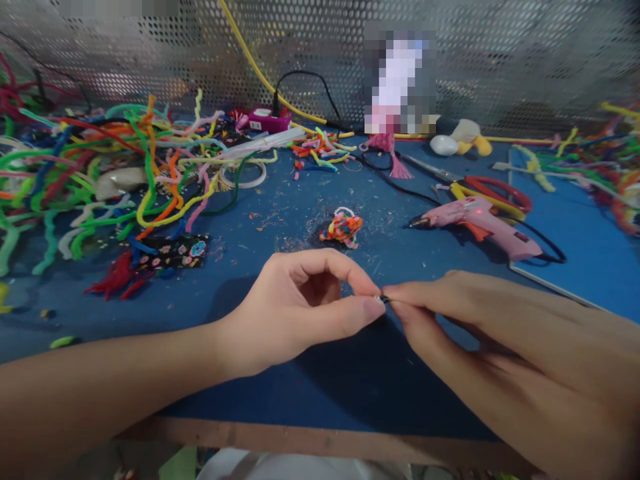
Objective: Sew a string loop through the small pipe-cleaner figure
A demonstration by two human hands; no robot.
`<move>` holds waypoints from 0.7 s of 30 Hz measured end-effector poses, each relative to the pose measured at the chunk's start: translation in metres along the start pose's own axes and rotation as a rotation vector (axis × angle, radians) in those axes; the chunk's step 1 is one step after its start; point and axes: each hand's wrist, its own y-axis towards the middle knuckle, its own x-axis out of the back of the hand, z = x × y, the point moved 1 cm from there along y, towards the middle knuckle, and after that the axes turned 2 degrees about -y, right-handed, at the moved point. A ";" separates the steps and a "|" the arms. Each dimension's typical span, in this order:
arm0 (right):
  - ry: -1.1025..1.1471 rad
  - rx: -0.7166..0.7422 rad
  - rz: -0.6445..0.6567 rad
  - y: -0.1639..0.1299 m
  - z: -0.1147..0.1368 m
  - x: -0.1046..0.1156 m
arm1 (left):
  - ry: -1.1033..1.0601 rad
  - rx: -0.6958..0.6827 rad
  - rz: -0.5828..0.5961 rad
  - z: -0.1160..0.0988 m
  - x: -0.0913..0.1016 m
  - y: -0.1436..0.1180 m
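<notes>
In the head view, a tiny dark piece (385,299), a little shiny and too small to tell its exact shape, is held above the blue tabletop (240,400). Behind it lies a lumpy, fuzzy ornament (344,229) of many colours, and to the right a smooth pink glue gun (483,223). The left hand (295,303) makes a rounded arch, thumb and index finger pinching the piece; the right hand (505,353), with straighter fingers, pinches it from the opposite side.
</notes>
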 end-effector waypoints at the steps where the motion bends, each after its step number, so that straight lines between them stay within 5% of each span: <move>1: 0.000 0.000 0.004 0.000 0.001 0.000 | -0.004 0.001 0.000 0.000 0.000 0.000; 10: -0.012 -0.042 -0.034 -0.004 0.000 -0.004 | -0.187 0.075 0.030 0.003 -0.001 0.003; 17: -0.016 -0.045 -0.063 -0.001 0.001 -0.002 | -0.565 0.432 0.064 0.003 -0.005 0.003; 21: 0.018 -0.036 -0.045 0.002 0.005 -0.005 | -0.686 0.483 0.160 0.004 -0.008 0.002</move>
